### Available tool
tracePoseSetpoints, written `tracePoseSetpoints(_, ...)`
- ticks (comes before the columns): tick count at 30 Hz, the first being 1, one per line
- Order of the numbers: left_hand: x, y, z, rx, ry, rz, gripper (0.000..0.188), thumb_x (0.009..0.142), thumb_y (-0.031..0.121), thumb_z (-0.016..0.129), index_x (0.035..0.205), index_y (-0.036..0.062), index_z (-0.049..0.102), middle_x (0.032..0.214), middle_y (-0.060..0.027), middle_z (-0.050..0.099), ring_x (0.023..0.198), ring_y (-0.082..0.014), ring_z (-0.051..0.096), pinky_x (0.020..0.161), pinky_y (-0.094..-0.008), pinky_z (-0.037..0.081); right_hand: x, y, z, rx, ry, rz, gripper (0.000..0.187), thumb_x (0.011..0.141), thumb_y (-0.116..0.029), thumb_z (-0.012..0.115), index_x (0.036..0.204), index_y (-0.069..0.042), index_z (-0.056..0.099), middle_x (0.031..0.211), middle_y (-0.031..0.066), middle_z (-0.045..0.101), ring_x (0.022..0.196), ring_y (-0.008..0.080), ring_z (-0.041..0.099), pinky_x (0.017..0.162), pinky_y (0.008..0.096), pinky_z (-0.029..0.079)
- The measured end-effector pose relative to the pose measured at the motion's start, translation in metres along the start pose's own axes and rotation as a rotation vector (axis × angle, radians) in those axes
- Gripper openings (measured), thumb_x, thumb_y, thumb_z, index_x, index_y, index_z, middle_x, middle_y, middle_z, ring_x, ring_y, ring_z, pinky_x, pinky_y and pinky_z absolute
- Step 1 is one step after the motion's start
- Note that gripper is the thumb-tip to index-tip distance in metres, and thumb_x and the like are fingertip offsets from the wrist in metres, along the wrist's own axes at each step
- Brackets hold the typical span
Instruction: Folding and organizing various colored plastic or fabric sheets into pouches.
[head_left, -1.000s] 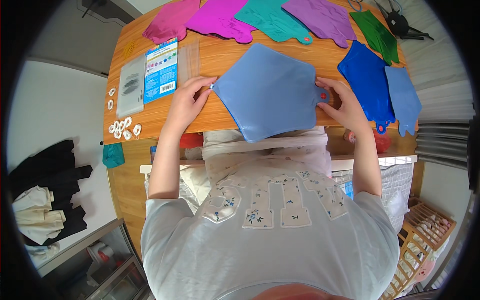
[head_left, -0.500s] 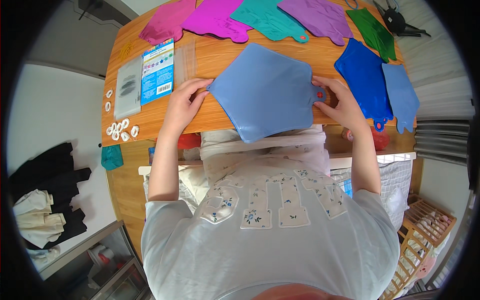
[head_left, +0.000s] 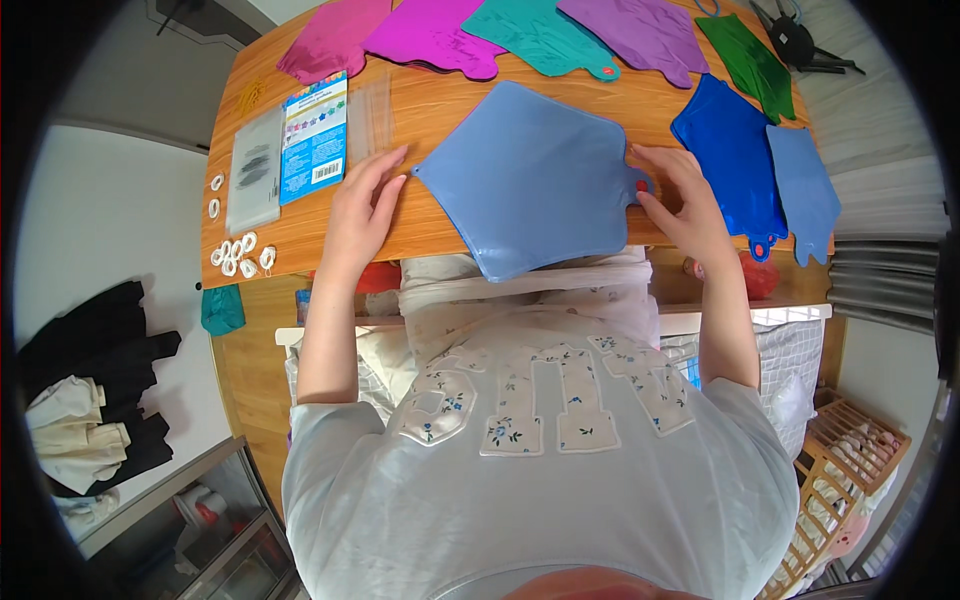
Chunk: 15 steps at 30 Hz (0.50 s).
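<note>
A flat, shiny light-blue foil piece [head_left: 535, 180], roughly five-sided, lies on the wooden table in front of me. It comes to a small point on its left and has a rounded tab with a red spot on its right. My left hand [head_left: 368, 205] is just off the left point, fingers and thumb apart, holding nothing. At the tab, my right hand [head_left: 682, 205] has its thumb tip by the red spot, and its fingers are spread above the tab. Whether the thumb presses on it I cannot tell.
More flat foil pieces lie along the back and right, among them a dark-blue one [head_left: 730, 160] and a green one [head_left: 750, 65]. On the left are a blue-and-white printed card [head_left: 312, 150], a clear bag [head_left: 254, 170] and several white string coils [head_left: 238, 248].
My left hand has let go of the foil piece's left point and opened. My right fingers have lifted and spread away from the tab. The piece has barely shifted.
</note>
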<state>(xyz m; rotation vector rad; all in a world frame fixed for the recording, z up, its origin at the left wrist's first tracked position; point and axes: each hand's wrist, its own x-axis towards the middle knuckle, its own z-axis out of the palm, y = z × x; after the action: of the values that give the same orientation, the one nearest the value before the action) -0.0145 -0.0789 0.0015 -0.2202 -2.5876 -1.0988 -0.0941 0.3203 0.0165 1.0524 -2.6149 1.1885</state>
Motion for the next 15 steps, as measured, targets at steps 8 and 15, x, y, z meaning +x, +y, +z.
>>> tracePoseSetpoints(8, -0.027, 0.054, 0.010, 0.215, -0.279, 0.376, 0.051, 0.080, 0.019, 0.071, 0.129, 0.0117, 0.061, 0.125, -0.0073, 0.059, 0.115, -0.0294, 0.055, 0.100, -0.0404, 0.041, -0.006, -0.034, 0.022, 0.064, -0.057, -0.034, 0.039, 0.079, 0.012, 0.055, 0.113, -0.003, 0.067, 0.097, 0.0130, 0.067, 0.091, 0.0277, 0.063, 0.082, 0.0344, 0.050)
tracePoseSetpoints(15, -0.034, 0.047, 0.042, 0.361, -0.268, 0.476, 0.039, 0.078, 0.016, 0.070, 0.116, 0.0118, 0.064, 0.111, -0.0040, 0.060, 0.104, -0.0269, 0.057, 0.087, -0.0399, 0.044, -0.010, -0.026, 0.036, 0.099, -0.056, -0.002, 0.038, 0.079, 0.012, 0.055, 0.111, -0.002, 0.068, 0.091, 0.0120, 0.068, 0.085, 0.0270, 0.063, 0.077, 0.0333, 0.050)
